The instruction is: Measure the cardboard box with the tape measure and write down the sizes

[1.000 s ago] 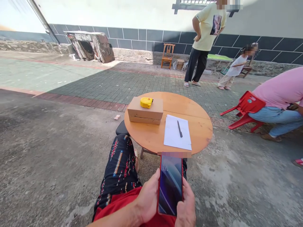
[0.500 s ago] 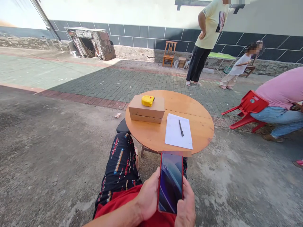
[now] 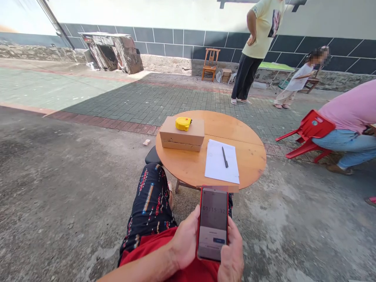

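Observation:
A smartphone (image 3: 214,219) in a red case is held upright over my lap, its screen showing a timer-like row of digits and a pale panel below. My left hand (image 3: 186,239) grips the phone's left edge. Around the right edge wrap the fingers of my right hand (image 3: 233,248), with the thumb near the lower part of the screen. Just beyond the phone, white paper (image 3: 217,168) lies on the round wooden table (image 3: 249,156) with a black pen (image 3: 225,157) on it. A yellow tape measure (image 3: 183,123) sits on top of a cardboard box (image 3: 182,141).
On the right a person in pink (image 3: 349,105) sits on a red plastic chair (image 3: 314,127). Two others stand farther back, one in a yellow shirt (image 3: 260,31), one in white (image 3: 301,80). A wooden chair (image 3: 210,64) stands by the wall. A dark stool (image 3: 152,156) is partly under the table.
The phone's screen has switched from a lock-screen picture to a display of digits with a panel below. Both hands keep their hold. The view has tilted slightly.

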`<state>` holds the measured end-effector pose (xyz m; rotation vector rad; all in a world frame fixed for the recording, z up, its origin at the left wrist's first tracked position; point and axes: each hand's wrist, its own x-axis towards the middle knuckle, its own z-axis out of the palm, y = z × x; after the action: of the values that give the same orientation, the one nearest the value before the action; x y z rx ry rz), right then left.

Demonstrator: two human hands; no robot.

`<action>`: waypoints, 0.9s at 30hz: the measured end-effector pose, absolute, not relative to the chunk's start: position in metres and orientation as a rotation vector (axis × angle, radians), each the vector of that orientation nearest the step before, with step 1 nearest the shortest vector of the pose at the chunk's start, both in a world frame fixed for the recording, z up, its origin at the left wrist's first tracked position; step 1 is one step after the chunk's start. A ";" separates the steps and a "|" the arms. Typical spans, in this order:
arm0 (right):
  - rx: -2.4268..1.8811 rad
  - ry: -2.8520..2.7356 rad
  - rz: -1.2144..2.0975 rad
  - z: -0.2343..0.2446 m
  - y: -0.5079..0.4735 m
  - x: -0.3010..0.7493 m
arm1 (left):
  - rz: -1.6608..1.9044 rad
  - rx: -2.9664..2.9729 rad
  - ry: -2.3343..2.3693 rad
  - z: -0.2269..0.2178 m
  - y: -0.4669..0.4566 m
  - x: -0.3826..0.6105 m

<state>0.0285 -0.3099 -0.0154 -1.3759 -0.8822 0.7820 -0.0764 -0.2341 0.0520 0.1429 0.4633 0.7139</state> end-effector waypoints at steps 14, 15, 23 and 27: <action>-1.389 -0.828 0.818 -0.011 -0.311 0.028 | 0.700 0.133 0.501 0.052 -0.234 -0.077; -1.393 -0.829 0.826 -0.008 -0.311 0.026 | 0.697 0.125 0.504 0.052 -0.234 -0.077; -1.373 -0.880 0.806 -0.009 -0.312 0.029 | 0.701 0.100 0.501 0.050 -0.234 -0.078; -1.341 -0.904 0.809 -0.012 -0.312 0.031 | 0.684 0.107 0.480 0.049 -0.234 -0.079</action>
<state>0.0312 -0.3118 -0.0120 -1.3408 -0.9042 0.8093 -0.0792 -0.2337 0.0493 0.1074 0.4796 0.6838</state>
